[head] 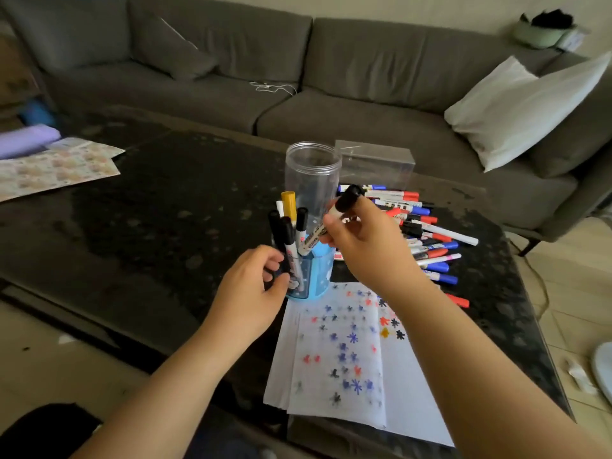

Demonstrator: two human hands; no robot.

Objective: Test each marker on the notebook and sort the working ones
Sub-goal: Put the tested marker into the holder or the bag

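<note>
Right hand (pixel 361 240) pinches black-capped marker (pixel 331 223), tip angled into blue cup (pixel 314 276). Left hand (pixel 255 286) curls round cup's side. Notebook (pixel 347 356) at cup's 6 o'clock; marker pile (pixel 420 233) at 3 o'clock.

Blue cup (pixel 314 276): near wall and base partly hidden behind the left hand (pixel 251 293), whose fingers (pixel 273 263) curl at its side; contact with cup or black marker not discernible
Black-capped marker (pixel 331 223) in the right hand (pixel 367 246): mid-barrel covered by fingers (pixel 331 226); tip end lost among the cup's markers (pixel 288 226); label print unreadable
Loose marker pile (pixel 427 236) beyond the right fingers: nearest ones hidden by hand and wrist; count not determinable
Notebook (pixel 347 359): right portion under the right forearm; pages blurred
Both forearms: cut off at bottom edge
</note>
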